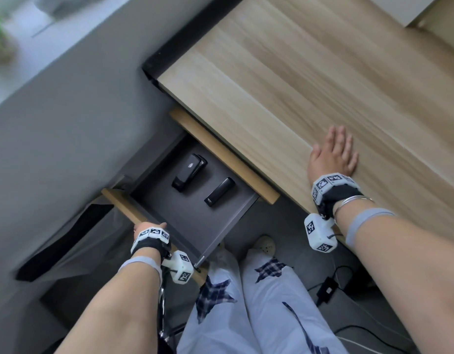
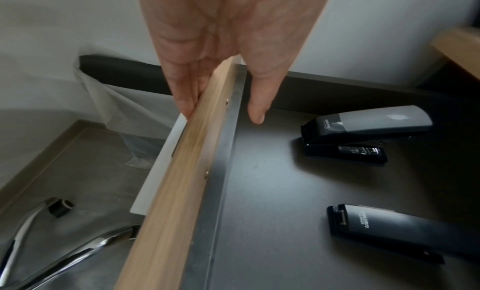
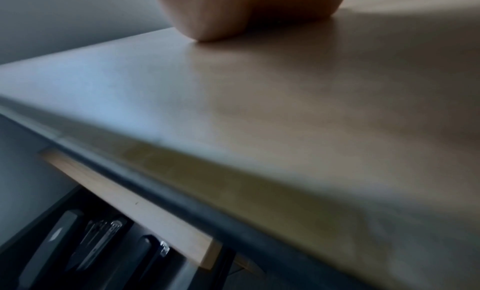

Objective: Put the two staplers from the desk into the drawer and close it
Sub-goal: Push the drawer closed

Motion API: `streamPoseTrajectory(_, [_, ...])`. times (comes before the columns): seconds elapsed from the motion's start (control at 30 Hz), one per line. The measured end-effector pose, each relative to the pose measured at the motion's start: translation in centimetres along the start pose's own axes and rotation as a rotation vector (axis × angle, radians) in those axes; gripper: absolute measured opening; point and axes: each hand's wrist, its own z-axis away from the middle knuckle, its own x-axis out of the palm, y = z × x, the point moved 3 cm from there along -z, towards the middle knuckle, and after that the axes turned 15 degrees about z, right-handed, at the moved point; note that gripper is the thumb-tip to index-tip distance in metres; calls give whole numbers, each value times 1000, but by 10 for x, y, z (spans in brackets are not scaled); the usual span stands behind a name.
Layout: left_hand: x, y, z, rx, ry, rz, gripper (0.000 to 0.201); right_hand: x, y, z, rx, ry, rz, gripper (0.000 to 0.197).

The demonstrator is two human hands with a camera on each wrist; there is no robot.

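The dark grey drawer [image 1: 185,215] stands pulled out below the wooden desk [image 1: 272,72]. Both black staplers lie on its floor: a bulky one with a grey top [image 1: 189,172] [image 2: 363,130] and a slim one [image 1: 219,191] [image 2: 389,230], a small gap apart. My left hand [image 1: 150,227] [image 2: 222,113] pinches the wooden drawer front [image 2: 176,181], fingers on its outer face and thumb inside. Resting flat on the desk top near its front edge is my right hand [image 1: 333,154] [image 3: 246,12], fingers straight, holding nothing. In the right wrist view the staplers [image 3: 78,243] show dimly under the desk edge.
My legs in white trousers [image 1: 246,302] and a shoe [image 1: 265,245] are just right of the drawer's corner. A black cable with a power brick [image 1: 328,290] lies on the floor. Chrome chair legs [image 2: 78,251] and a draped dark object [image 1: 67,238] sit left of the drawer front.
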Motion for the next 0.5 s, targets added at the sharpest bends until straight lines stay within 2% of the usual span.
streamPoseTrajectory(0.17, [18, 36, 21, -22, -7, -3, 89, -1, -1, 1, -10, -2, 1, 58])
streamPoseTrajectory(0.4, [56, 80, 31, 145, -105, -39, 90, -1, 0, 1, -15, -15, 15, 59])
streamPoseTrajectory(0.5, [70, 97, 43, 221, -141, -106, 83, -1, 1, 1, -13, -3, 4, 59])
